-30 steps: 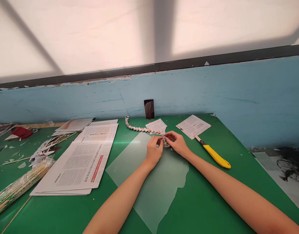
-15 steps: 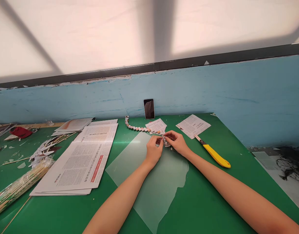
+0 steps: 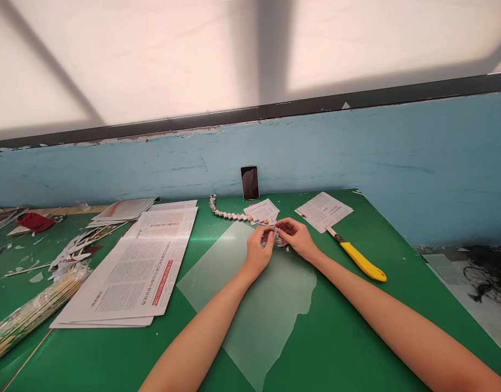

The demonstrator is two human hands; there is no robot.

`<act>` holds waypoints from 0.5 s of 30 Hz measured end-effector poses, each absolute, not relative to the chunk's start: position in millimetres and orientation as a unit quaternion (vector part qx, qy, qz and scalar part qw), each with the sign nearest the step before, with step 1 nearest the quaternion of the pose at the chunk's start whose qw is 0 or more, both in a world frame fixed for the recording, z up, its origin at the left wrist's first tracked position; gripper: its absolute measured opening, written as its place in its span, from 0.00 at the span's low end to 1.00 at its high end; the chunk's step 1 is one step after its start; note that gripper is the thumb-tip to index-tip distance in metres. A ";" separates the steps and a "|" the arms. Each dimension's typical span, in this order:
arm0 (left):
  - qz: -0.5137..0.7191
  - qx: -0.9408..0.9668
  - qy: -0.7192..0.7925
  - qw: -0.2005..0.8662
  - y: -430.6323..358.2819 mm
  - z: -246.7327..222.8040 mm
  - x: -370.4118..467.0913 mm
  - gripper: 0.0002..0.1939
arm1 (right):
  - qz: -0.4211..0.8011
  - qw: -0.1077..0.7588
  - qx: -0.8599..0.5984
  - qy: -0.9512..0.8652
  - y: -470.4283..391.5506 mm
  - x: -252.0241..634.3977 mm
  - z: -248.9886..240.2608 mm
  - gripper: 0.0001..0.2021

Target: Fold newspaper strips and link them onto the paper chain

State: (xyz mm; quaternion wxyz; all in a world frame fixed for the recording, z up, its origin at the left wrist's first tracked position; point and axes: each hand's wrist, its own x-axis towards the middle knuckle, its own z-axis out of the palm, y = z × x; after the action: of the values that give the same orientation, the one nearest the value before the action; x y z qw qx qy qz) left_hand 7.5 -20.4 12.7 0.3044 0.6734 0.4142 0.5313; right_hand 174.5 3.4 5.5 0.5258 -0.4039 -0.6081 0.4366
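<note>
A zigzag chain of folded newspaper [image 3: 230,216] curves across the back of the green table and runs in between my hands. My left hand [image 3: 260,249] pinches its near end from the left, fingers curled. From the right, my right hand [image 3: 298,238] grips the same end between thumb and fingers. The fingertips nearly meet, and they partly hide the folded pieces there. Under my hands lies a translucent sheet [image 3: 242,305] with one ragged edge. A small newspaper square [image 3: 264,210] sits just behind the chain.
A yellow utility knife [image 3: 362,261] rests by another newspaper square [image 3: 324,211] at right. A phone [image 3: 250,182] leans on the blue wall. To the left are stacked newspapers [image 3: 140,267], bagged bamboo sticks [image 3: 38,310], paper scraps [image 3: 73,253] and a red cloth-like item [image 3: 35,221].
My fingers have shifted very slightly around the end of the chain. Everything else stays where it was.
</note>
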 end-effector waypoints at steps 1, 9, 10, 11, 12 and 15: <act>0.535 0.665 0.413 0.319 -19.7 11.9 7.4 0.09 | 0.436 0.527 -0.404 -0.608 3.4 174.4 5.5 0.14; 0.533 0.605 0.422 0.416 -11.8 4.8 6.2 0.15 | 0.433 0.531 -0.407 -0.604 1.1 173.2 9.5 0.15; 0.530 0.602 0.417 0.429 -10.4 3.8 5.6 0.15 | 0.432 0.529 -0.407 -0.606 0.6 173.2 10.0 0.14; 0.526 0.597 0.413 0.443 -9.0 3.0 5.0 0.15 | 0.430 0.528 -0.408 -0.609 -0.1 173.1 10.4 0.14; 0.523 0.592 0.409 0.456 -7.6 2.3 4.5 0.16 | 0.428 0.527 -0.408 -0.611 -0.8 173.0 10.9 0.14; 0.516 0.573 0.405 0.491 -4.2 1.5 3.5 0.18 | 0.416 0.527 -0.413 -0.616 -3.2 172.6 13.1 0.13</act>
State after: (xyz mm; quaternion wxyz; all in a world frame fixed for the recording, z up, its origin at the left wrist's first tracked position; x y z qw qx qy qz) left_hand 3.5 -4.2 1.5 0.4913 0.5727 0.4052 0.5161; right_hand 172.6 -3.2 13.1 0.5266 -0.4129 -0.6156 0.4162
